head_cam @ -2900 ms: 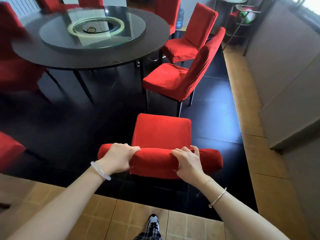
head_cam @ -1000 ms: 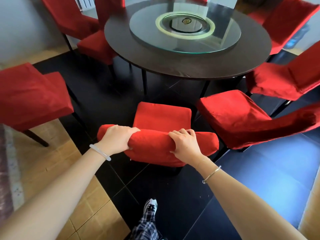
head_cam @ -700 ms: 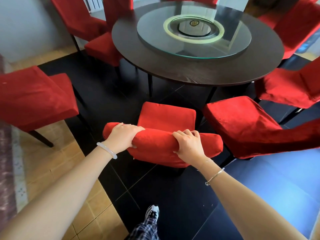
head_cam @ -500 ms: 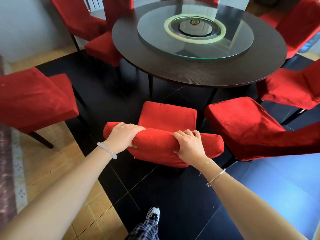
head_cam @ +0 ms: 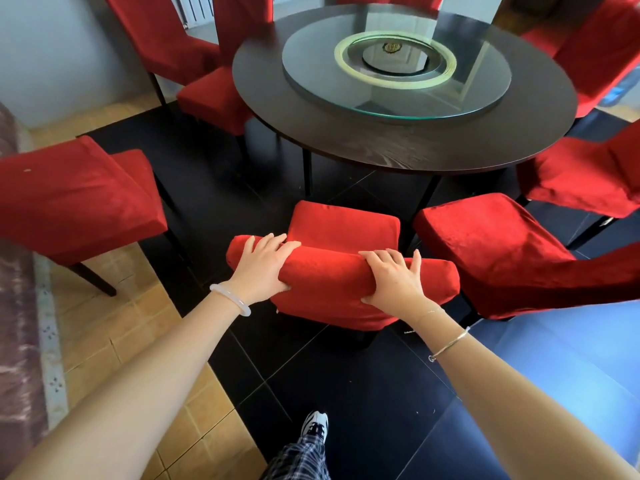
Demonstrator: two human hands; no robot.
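The left hand point(head_cam: 263, 268) lies over the top of the chair point(head_cam: 343, 226)'s backrest near its left end, fingers draped across the top and thumb pressed to the near face, gripping it. The right hand point(head_cam: 394, 282) grips the same top edge nearer the right end, fingers spread and thumb tucked below. Both arms reach out nearly straight. A white bracelet point(head_cam: 230, 299) rings the left wrist and a thin silver bangle point(head_cam: 448, 344) the right.

Eight red-covered chairs show, several cut by the frame. One chair on the left point(head_cam: 79, 199) stands well apart from the held one, two are at the upper left, one is at the far side, and three are on the right. The nearest of those point(head_cam: 485, 244) is just beside the held chair. There is one round dark table point(head_cam: 398, 147), carrying one glass turntable point(head_cam: 485, 84).

The held chair stands on black floor tiles point(head_cam: 346, 375), its seat facing the table. A patterned rug point(head_cam: 17, 306) and tan tiles point(head_cam: 114, 323) lie on the left, below a grey wall point(head_cam: 52, 46).
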